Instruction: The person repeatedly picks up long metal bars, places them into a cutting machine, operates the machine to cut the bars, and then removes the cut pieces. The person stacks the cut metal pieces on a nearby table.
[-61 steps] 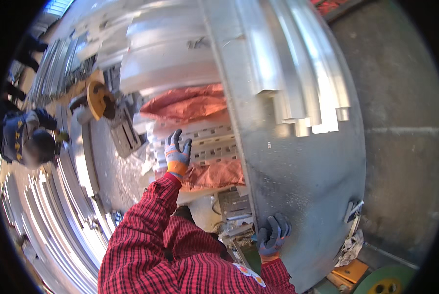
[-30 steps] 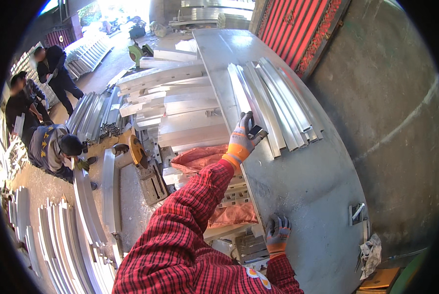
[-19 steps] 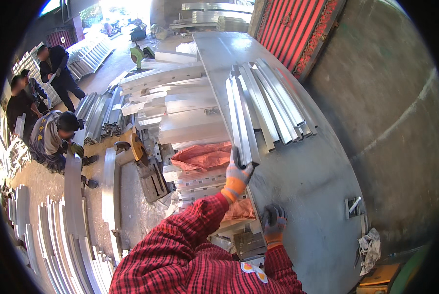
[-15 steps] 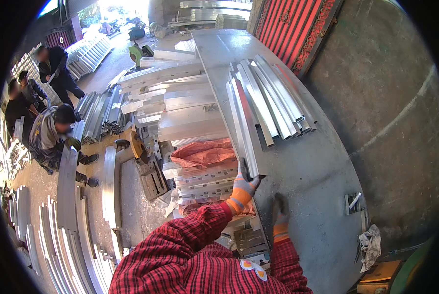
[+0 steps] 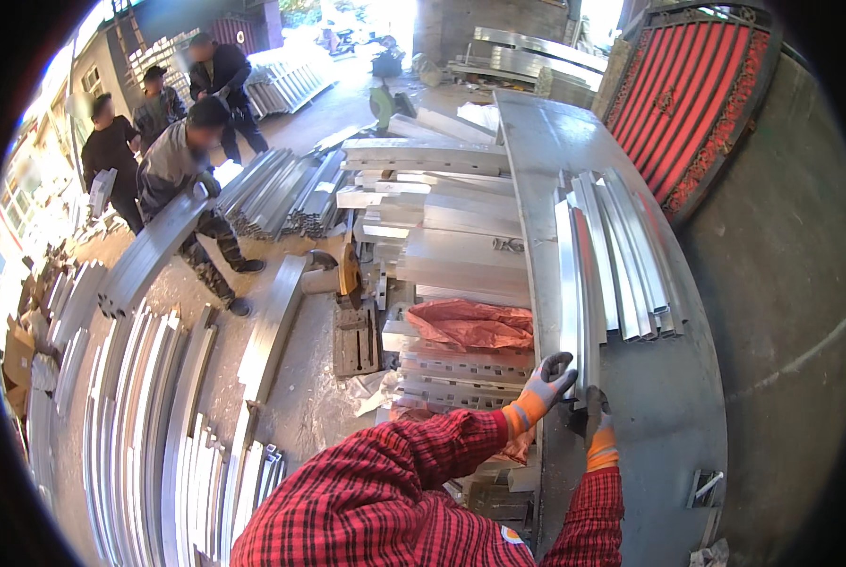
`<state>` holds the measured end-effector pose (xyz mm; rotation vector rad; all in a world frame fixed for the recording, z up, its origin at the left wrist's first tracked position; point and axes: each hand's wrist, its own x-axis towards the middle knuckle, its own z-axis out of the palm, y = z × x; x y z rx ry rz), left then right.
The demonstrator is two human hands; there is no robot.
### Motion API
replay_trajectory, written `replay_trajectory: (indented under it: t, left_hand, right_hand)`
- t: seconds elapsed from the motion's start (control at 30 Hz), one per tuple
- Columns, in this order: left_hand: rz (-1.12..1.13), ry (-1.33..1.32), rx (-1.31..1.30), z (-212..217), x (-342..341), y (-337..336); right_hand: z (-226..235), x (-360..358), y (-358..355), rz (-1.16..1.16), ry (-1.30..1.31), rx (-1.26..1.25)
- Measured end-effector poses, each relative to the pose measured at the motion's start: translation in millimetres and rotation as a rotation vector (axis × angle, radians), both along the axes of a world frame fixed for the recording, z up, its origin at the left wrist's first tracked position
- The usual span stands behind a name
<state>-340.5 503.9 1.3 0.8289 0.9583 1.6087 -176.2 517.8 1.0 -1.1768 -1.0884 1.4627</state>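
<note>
Two gloved hands meet at the near end of a long silvery metal tube (image 5: 587, 321) lying along the left edge of a grey metal-topped table (image 5: 659, 406). My left hand (image 5: 547, 380), in a grey and orange glove, grips the tube's left side with curled fingers. At its near end on the right, my right hand (image 5: 599, 416) is closed around the tube, its fingertips partly hidden. Just right of it, several similar square tubes (image 5: 628, 255) lie side by side on the tabletop, their hollow ends toward me.
Left of the table are stacked metal profiles (image 5: 465, 241) and an orange-red plastic sheet (image 5: 470, 323). Long profiles (image 5: 135, 425) cover the floor at left. One person (image 5: 172, 180) carries a long profile; others stand behind. A red gate panel (image 5: 687, 94) leans at back right.
My view has swung left, so the scene sits further right. My right hand, apart from the tube before, has come up to its near end. The co-worker has straightened up, raising the long profile.
</note>
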Motion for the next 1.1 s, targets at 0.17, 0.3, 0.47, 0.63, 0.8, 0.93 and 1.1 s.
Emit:
replay_trajectory:
  t: [0.17, 0.3, 0.47, 0.63, 0.8, 0.93, 1.1]
  left_hand:
    - [0.036, 0.174, -0.249, 6.2, -11.8, 49.7]
    - [0.105, 0.495, -0.286, 12.6, -19.0, 89.6]
    - [-0.003, 0.826, -0.53, 92.9, -6.1, 86.7]
    - [0.025, 0.925, -0.63, 75.9, -4.2, 124.7]
    - [0.011, 1.108, -0.522, 68.7, -21.8, 152.8]
    - [-0.179, 1.091, -0.506, 100.1, -13.1, 160.6]
    - [-0.21, 1.16, -0.459, 93.9, -13.2, 153.8]
  right_hand:
    - [61.7, 2.4, -18.6, -0.018, 0.277, -0.355]
    - [103.2, -3.3, -45.9, 0.034, 0.508, -0.309]
    - [100.4, 36.3, -120.6, -0.063, 0.758, -0.176]
    - [66.2, 79.4, -184.5, -0.257, 0.009, 0.282]
    - [110.2, 62.3, -233.8, -0.186, -0.275, 0.396]
    - [123.5, 58.1, -241.0, -0.346, -0.324, 0.285]
    - [114.1, 80.8, -237.5, -0.458, -0.503, 0.171]
